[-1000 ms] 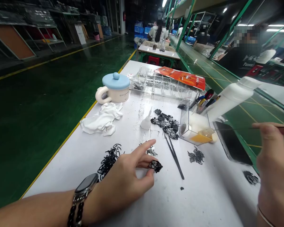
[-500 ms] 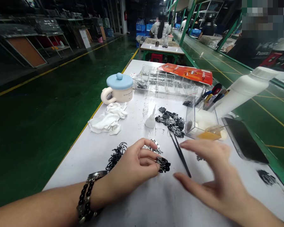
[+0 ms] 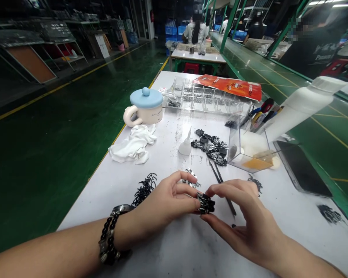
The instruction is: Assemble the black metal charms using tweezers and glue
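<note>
My left hand [image 3: 165, 199] and my right hand [image 3: 240, 220] meet over a small clump of black metal pieces [image 3: 205, 203], pinching it between their fingertips. Just behind my left fingers lies a patch of silver metal bits [image 3: 191, 179]. A tangle of thin black pieces [image 3: 143, 191] sits beyond my left wrist. Long black tweezers [image 3: 222, 185] lie on the table, partly hidden by my right hand. Farther ahead is a heap of black-and-silver metal parts [image 3: 210, 147]. A beaded bracelet and a watch [image 3: 111, 231] circle my left wrist.
The white table [image 3: 174, 235] holds a blue-lidded mug [image 3: 145, 108], white cloth [image 3: 133, 148], small glue bottle [image 3: 185, 146], clear compartment tray [image 3: 205, 98], orange packet [image 3: 229, 87], acrylic box [image 3: 248, 148], white bottle [image 3: 303, 104] and phone [image 3: 303, 168]. Co-workers sit beyond and to the right.
My right hand has moved left from the open, blurred pose and closed on the black clump beside my left fingers. The view has shifted slightly.
</note>
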Demonstrator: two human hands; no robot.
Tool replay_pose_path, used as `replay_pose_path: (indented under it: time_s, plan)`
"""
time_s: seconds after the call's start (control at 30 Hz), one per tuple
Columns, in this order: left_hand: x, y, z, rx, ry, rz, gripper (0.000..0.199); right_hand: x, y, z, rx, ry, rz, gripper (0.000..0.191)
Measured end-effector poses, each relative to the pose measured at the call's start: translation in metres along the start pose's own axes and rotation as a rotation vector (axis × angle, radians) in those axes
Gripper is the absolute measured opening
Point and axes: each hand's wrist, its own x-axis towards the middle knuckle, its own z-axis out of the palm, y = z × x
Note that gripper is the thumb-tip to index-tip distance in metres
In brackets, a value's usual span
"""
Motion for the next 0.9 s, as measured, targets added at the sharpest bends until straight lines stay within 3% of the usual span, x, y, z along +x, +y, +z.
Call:
replay_pose_path:
  time_s: [0.53, 0.9]
  plan:
    - [0.0012, -0.0029, -0.0007, 0.010, 0.035, 0.010, 0.031, -0.0007, -0.0005, -0.0028, -0.005, -0.054, 0.005, 0.043]
    - [0.0000, -0.0009, 0.0015, -0.118, 0.026, -0.103, 0.031, -0.0016, 0.0001, -0.0028, 0.124, -0.082, 0.209, 0.035]
